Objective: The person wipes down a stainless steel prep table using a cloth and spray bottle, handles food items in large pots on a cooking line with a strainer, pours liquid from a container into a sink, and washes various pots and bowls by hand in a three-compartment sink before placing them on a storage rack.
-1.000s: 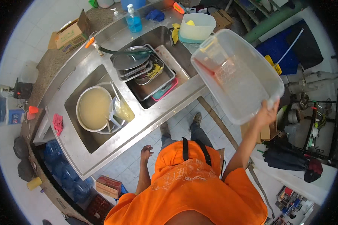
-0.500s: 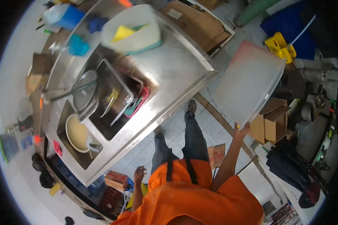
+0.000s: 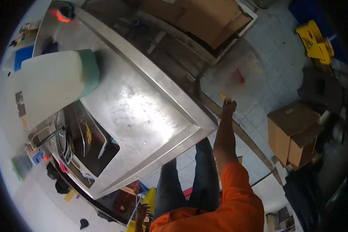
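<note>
Right hand (image 3: pixel 229 105) pinches near edge of translucent tub (image 3: pixel 240 79), beyond tabletop (image 3: pixel 139 120) corner, over floor (image 3: pixel 274 62); left hand (image 3: pixel 142 210) hangs loosely spread. One-handed edge grip could let tub twist, slip or knock corner.

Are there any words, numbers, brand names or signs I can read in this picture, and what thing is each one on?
None that can be read.
Yellow bucket: dark marks on its side, too blurred to read.
Cardboard box: a tiny mark on top, too small to read.
See-through tub in the right hand: a blurry red patch shows, but no words I can make out.
</note>
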The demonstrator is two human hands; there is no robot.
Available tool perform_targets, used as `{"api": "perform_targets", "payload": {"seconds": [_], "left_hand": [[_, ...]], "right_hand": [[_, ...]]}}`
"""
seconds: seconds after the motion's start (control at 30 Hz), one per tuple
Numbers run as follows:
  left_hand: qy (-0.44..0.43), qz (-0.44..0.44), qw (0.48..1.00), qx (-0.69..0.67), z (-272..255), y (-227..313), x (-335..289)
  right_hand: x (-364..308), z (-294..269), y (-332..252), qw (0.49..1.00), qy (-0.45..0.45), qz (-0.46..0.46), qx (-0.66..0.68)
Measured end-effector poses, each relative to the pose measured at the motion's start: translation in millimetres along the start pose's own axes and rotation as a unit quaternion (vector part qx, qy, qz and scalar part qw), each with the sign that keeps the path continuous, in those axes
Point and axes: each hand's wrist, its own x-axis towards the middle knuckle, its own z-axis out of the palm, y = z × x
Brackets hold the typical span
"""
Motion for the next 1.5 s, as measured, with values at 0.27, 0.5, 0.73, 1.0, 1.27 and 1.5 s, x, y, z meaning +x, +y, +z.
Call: {"api": "perform_targets", "payload": {"seconds": [0.27, 0.5, 0.73, 1.0, 1.27, 1.5], "left_hand": [[0.351, 0.269, 0.859, 0.256, -27, 155, -39], [0.653, 0.444, 0.607, 0.094, -246, 331, -69], [0.758, 0.361, 0.526, 0.136, -426, 495, -40], [0.594, 0.331, 0.691, 0.246, -453, 532, -57], [0.6, 0.311, 0.678, 0.289, -427, 550, -67], [0.647, 0.278, 0.691, 0.162, -428, 582, -75]], "right_hand": [[-137, -61, -49, 0.828, -0.297, 0.049, -0.473], [-448, 9, -136, 0.551, -0.452, 0.003, -0.702], [-628, 61, 16, 0.302, -0.626, 0.013, -0.719], [-709, 97, 311, 0.222, -0.773, -0.177, -0.567], [-702, 92, 419, 0.216, -0.721, -0.192, -0.63], [-719, 99, 434, 0.198, -0.659, -0.238, -0.685]]}}
